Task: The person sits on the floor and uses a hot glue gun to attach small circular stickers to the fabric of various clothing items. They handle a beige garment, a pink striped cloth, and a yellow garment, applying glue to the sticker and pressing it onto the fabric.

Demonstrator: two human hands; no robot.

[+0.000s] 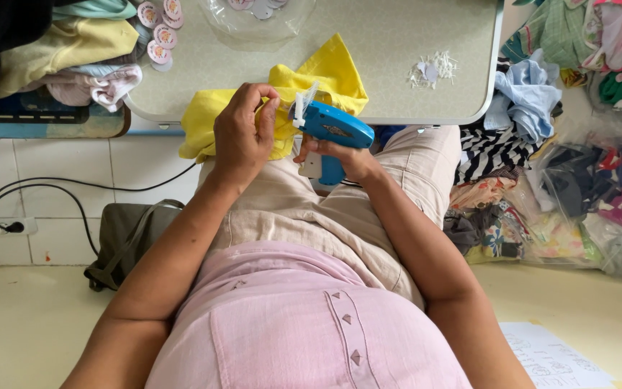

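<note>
Left hand: fingers curled, pinching bright yellow cloth garment at desk edge. Right hand: closed around grip of blue plastic tagging gun, needle against the cloth. Speckled grey desk beyond, over lap.

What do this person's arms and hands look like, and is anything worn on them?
Both arms are bare from the upper arm down: no sleeves show on them. The left hand and right hand wear no gloves, and no watch or bracelet shows at either wrist. Any rings cannot be made out.
</note>
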